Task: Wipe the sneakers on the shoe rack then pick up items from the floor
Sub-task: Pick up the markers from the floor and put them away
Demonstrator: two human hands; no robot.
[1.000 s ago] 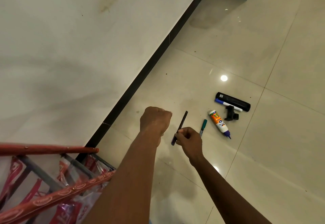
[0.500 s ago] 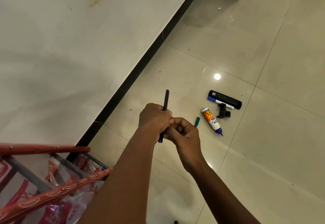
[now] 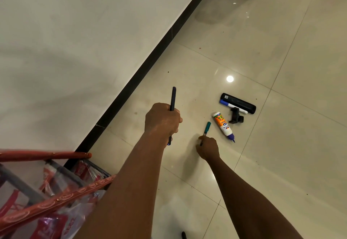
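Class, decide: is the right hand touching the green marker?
Touching. The head view shows the right hand pinching the near end of the green marker.

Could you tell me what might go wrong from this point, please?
The right hand pinches the green pen only at its near end, so it may slip. The glue bottle lies close beside it and could be knocked rolling. The left hand grips a dark pen in its fist, leaving little room for more.
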